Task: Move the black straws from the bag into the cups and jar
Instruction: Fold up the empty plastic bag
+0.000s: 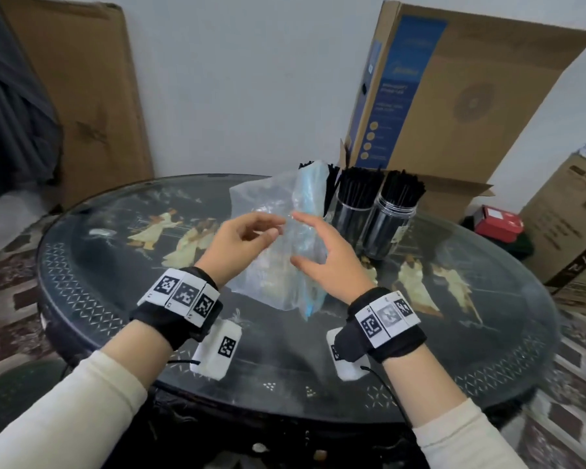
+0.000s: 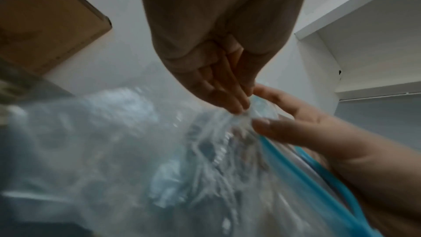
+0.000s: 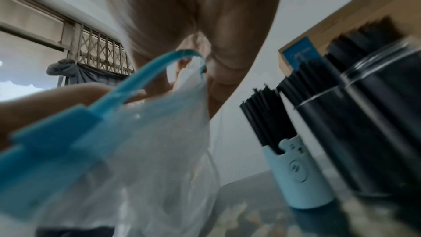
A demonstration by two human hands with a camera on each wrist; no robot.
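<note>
A clear plastic bag (image 1: 278, 265) with a blue zip strip (image 3: 68, 132) is lifted above the round table (image 1: 115, 299). No black straws show inside it. My left hand (image 1: 271, 228) pinches the crumpled plastic near its middle, fingertips (image 2: 237, 107) pressed together on it. My right hand (image 1: 300, 238) grips the bag from the right, thumb low and fingers high. Right of the bag stand a clear cup (image 1: 354, 208) and a clear jar (image 1: 394, 218), both packed with black straws (image 1: 403, 187). A light-blue cup (image 3: 298, 174), holding more straws, is half hidden behind the bag in the head view.
A tall cardboard box (image 1: 454, 96) leans on the wall just behind the cups. Flat cardboard (image 1: 88, 96) and dark cloth (image 1: 11, 113) stand at the back left. More boxes (image 1: 569, 225) and a red box (image 1: 498, 221) lie off the table's right side.
</note>
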